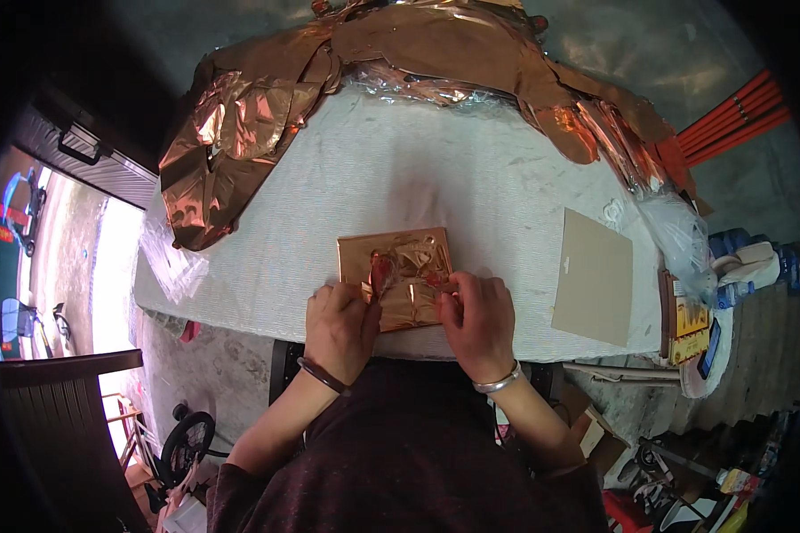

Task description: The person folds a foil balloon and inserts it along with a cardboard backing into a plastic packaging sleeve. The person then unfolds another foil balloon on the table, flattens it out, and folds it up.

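On the white-covered table in front of me lies a folded packet of shiny copper-coloured foil (406, 306), roughly square and creased across its upper part. My left hand (340, 322) is at its left edge, the fingers curled and pinching the foil. At the right edge my right hand (478, 324) is closed too, thumb against forefinger, gripping the foil. Both fingertips are partly hidden, so the exact folds between them cannot be made out. A flat grey-beige card (593, 277) rests apart from the hands, to the right.
Large flat copper foil pieces (436, 40) pile along the table's far edge, spilling down to the left and right. Clear plastic bags (676, 226) and a yellow box (690, 333) sit at the right edge. Orange poles (738, 115) stick out beyond; a wheel (187, 441) stands lower left.
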Action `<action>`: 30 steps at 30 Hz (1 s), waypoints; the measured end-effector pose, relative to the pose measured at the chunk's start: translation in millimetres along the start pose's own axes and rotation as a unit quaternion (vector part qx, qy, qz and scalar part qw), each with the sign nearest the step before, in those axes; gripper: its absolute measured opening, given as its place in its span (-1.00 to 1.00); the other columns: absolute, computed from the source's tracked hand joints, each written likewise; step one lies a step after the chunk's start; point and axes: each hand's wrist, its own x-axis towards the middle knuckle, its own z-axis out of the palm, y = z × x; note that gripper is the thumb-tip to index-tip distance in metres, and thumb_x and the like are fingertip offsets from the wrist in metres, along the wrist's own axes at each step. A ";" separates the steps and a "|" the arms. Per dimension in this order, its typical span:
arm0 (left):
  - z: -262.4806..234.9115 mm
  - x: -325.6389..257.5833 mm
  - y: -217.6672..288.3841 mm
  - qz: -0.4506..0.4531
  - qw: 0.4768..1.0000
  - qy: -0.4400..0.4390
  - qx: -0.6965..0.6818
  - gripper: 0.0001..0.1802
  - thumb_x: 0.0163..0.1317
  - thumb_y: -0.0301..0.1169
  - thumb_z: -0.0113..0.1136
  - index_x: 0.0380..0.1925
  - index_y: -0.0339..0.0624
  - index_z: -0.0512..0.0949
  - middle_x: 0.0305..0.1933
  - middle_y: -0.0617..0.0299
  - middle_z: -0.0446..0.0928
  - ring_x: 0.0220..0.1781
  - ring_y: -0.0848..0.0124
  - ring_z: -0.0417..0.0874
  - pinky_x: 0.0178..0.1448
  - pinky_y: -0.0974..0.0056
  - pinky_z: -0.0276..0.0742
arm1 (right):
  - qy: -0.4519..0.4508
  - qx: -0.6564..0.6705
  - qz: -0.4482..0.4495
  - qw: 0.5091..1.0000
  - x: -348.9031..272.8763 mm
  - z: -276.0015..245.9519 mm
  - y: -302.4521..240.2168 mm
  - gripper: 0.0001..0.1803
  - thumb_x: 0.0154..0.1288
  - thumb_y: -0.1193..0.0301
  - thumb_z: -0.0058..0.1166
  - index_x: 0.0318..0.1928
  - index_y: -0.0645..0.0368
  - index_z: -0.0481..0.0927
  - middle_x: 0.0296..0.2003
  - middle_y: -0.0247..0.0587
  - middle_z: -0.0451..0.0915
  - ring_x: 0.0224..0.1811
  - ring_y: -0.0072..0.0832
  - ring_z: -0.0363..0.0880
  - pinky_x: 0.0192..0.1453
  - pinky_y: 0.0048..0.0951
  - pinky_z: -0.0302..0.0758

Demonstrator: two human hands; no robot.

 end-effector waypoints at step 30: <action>-41.0 -13.9 -6.4 -0.003 0.999 0.033 -0.011 -0.87 0.02 -0.52 0.27 -0.42 -0.25 0.52 -0.25 0.06 0.50 -0.23 0.05 0.49 -0.15 0.08 0.37 | -0.201 -0.092 -0.120 0.968 -22.3 -8.1 -10.2 -0.04 0.16 -0.13 0.06 0.37 0.33 0.16 0.40 0.10 0.13 0.50 -0.12 0.01 0.50 -0.06 -0.04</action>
